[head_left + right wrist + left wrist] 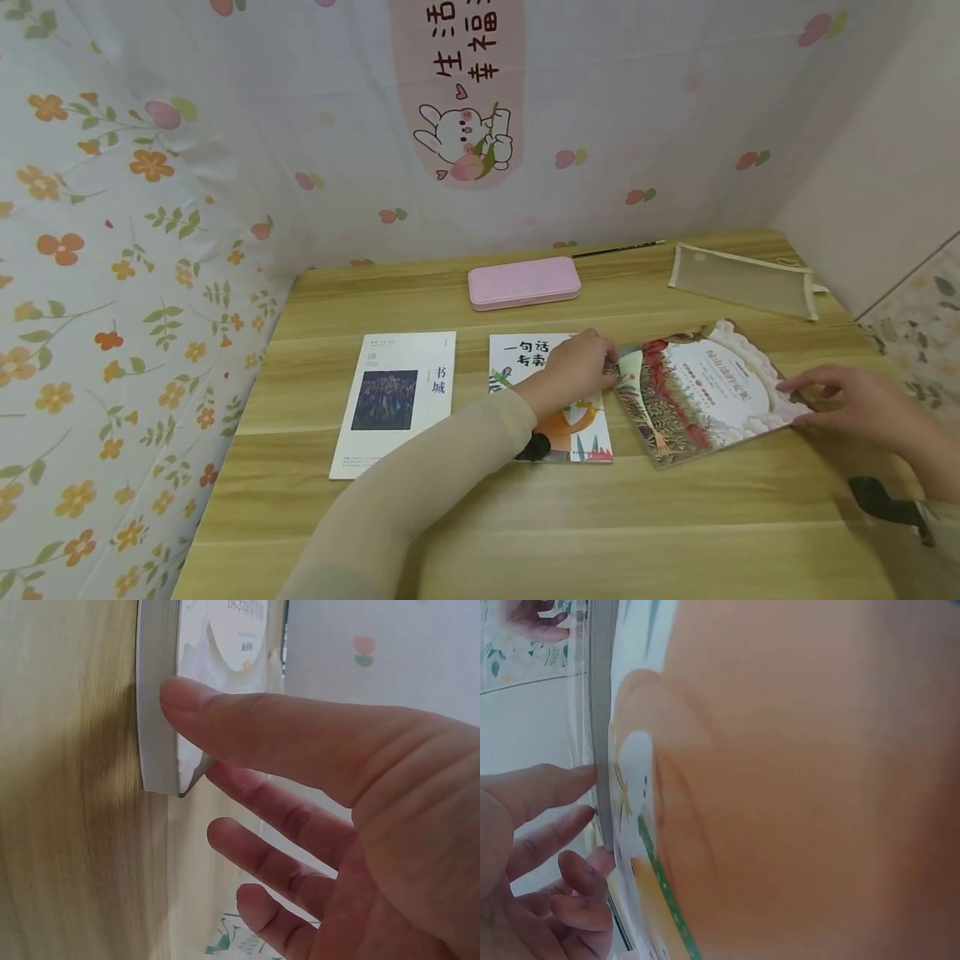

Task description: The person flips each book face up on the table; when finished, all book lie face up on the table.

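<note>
A thick picture book [708, 387] with a garden and white lace cover sits askew on the right part of the table. My left hand [573, 371] reaches over a second picture book [592, 437] and touches the first one's left edge; in the left wrist view its thumb and forefinger are straight against a grey book edge [602, 735]. At the opposite edge is my right hand [873, 408], fingers loosely extended. Its thumb [187, 701] rests on the page block [157, 750] in the right wrist view, with the forefinger by the corner.
To the left lies a white book [393, 408] with a dark square picture. Behind the books are a pink case [523, 282], a thin dark pencil [618, 249] and a beige mesh pouch [738, 282]. Patterned curtains [315, 108] border the wooden table [525, 533].
</note>
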`<state>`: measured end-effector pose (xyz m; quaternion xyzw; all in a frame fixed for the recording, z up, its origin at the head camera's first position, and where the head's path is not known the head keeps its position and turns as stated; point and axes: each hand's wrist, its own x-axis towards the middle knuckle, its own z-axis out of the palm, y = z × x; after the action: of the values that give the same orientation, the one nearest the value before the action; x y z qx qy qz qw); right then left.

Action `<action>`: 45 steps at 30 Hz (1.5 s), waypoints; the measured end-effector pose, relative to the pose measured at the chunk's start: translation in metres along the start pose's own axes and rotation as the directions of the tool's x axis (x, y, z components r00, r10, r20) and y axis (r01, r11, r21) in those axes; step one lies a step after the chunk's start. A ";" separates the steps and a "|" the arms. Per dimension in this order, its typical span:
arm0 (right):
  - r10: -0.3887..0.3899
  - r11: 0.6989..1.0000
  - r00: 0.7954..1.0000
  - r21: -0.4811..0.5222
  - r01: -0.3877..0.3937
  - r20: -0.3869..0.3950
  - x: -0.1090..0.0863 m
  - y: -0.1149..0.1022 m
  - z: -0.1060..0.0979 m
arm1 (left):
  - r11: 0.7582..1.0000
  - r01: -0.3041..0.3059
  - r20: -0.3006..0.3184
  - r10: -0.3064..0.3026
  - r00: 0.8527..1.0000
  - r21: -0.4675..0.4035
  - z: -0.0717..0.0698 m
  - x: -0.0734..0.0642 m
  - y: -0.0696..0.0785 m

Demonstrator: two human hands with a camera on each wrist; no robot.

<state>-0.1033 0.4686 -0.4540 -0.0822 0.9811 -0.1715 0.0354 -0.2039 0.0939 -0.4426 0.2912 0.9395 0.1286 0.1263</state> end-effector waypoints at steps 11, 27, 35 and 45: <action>0.046 0.999 0.999 -0.012 -0.046 -0.018 0.012 0.010 -0.001 | 0.992 -0.111 0.016 0.112 0.994 -0.058 0.006 -0.004 -0.004; -0.042 0.999 0.996 -0.016 0.041 -0.073 0.051 0.026 0.000 | 0.953 -0.169 0.128 0.206 0.970 -0.251 0.014 -0.021 0.004; -0.115 0.993 0.991 -0.005 0.115 -0.072 0.070 0.025 -0.003 | 0.947 -0.168 0.140 0.212 0.967 -0.274 0.017 -0.028 0.008; -0.119 0.993 0.993 0.003 0.119 -0.005 0.092 0.022 -0.006 | 0.950 -0.165 0.133 0.205 0.970 -0.263 0.025 -0.038 0.023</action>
<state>-0.1979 0.4750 -0.4596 -0.1401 0.9742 -0.1753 0.0229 -0.1540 0.0947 -0.4530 0.3692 0.8712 0.2338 0.2238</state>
